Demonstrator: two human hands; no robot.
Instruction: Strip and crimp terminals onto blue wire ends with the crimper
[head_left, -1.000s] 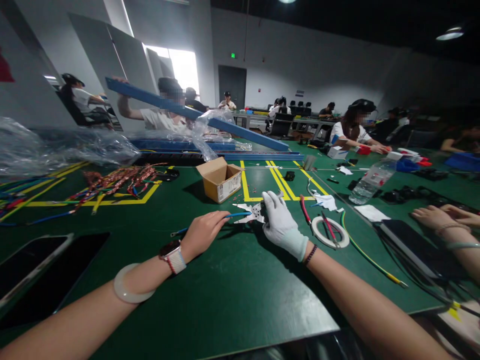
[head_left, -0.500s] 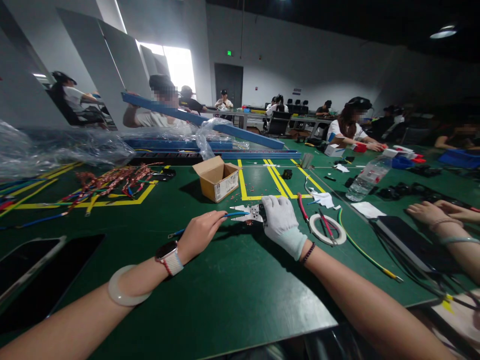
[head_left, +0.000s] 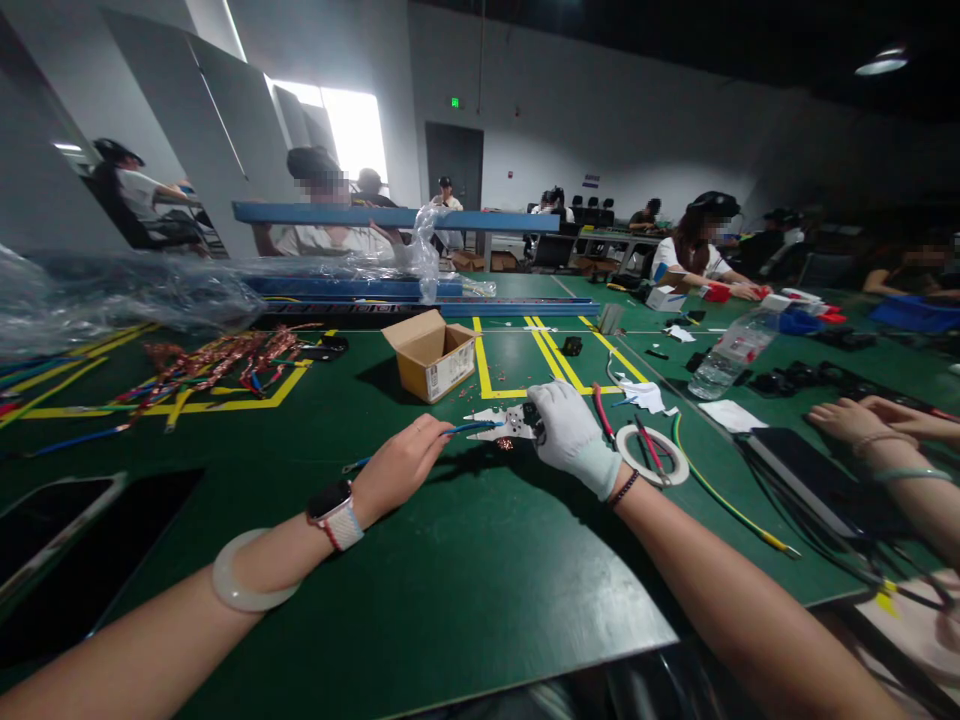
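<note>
My bare left hand pinches a blue wire whose far end lies between the jaws of a pair of wire strippers. Behind the fingers, the wire's other end shows with a metal tip. My right hand, in a white glove, is closed round the strippers' dark handles, and their jaws point left with the tips apart. Just under the jaws lies a small heap of copper bits. Beyond my hands stands an open cardboard box on the green table.
At the left are a bundle of copper-ended wires and a dark tablet. A white tape roll, a yellow-green wire and a water bottle are at the right. Another person's hands rest nearby. Across the table, someone holds a blue beam.
The strippers and my right hand have shifted slightly right, while my left hand stays nearly in place. Across the table, the blue beam has swung from slanted to nearly level.
</note>
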